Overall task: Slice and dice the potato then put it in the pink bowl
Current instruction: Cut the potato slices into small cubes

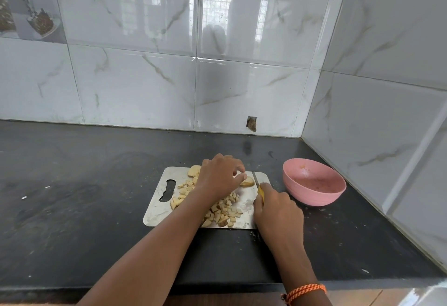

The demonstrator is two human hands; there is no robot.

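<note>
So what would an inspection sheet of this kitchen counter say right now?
Surface: dark countertop, specks and crumbs.
Job's things: metal cutting board with diced potato, a potato piece being cut, a potato chunk at the back; pink bowl holds no dice.
Clutter: nothing seen.
Hands: left hand pinches the piece; right hand grips the knife.
Cables: nothing seen.
Surroundings: marbled wall tiles.

Black countertop [96, 208]; white marble-look wall tiles [242, 87]; corner at right.
</note>
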